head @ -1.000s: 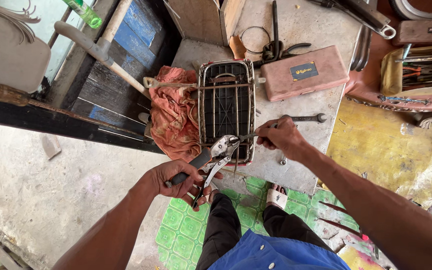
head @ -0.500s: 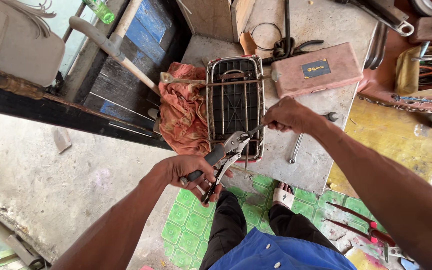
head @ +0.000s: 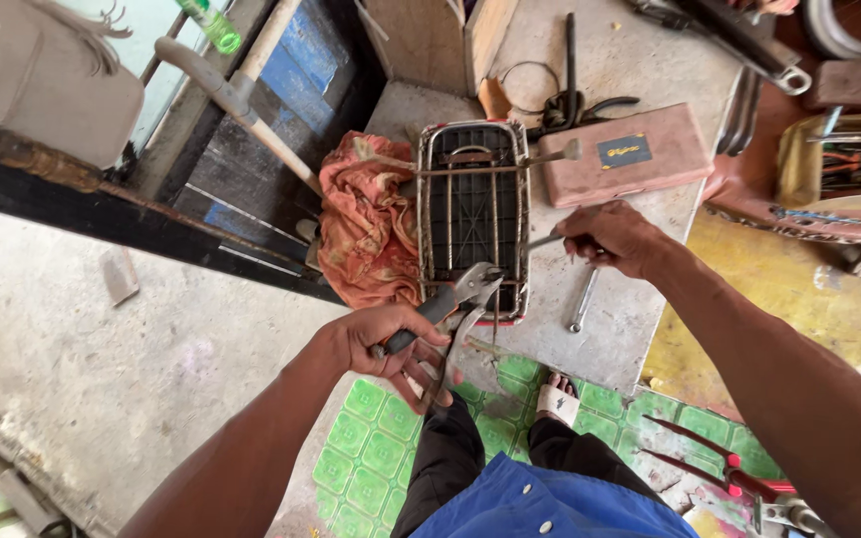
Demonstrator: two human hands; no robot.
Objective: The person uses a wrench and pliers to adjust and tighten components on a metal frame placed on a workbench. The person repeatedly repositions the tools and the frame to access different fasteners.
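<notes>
Pliers (head: pixel 450 304) with long grey handles sit in my left hand (head: pixel 386 344), the fingers wrapped shut around the handles and the jaws reaching up to the near end of a wire rack (head: pixel 472 214). I cannot tell whether the jaws actually bite a wire there or only touch it. The rack is a narrow metal frame with rusty bars over a dark ribbed panel, red along its rim, lying lengthwise near the left edge of the concrete worktop (head: pixel 630 319), its near end close to the front edge.

My right hand (head: pixel 615 239) is closed around a thin metal rod (head: pixel 542 240) just beside the rack's right side, the rod's tip pointing toward the frame. A spanner (head: pixel 582 301) lies flat on the worktop just below that hand.

An orange-red rag (head: pixel 366 224) is bunched against the rack's left side, hanging off the worktop's left edge. A pinkish metal box (head: pixel 622 154) rests to the right of the rack's far end, near the middle of the worktop. At the back edge I see a dark tangle of tools, too small to sort out.

Below the front edge, a sandalled foot (head: pixel 557 399) stands on green tiled flooring (head: pixel 371 438).
</notes>
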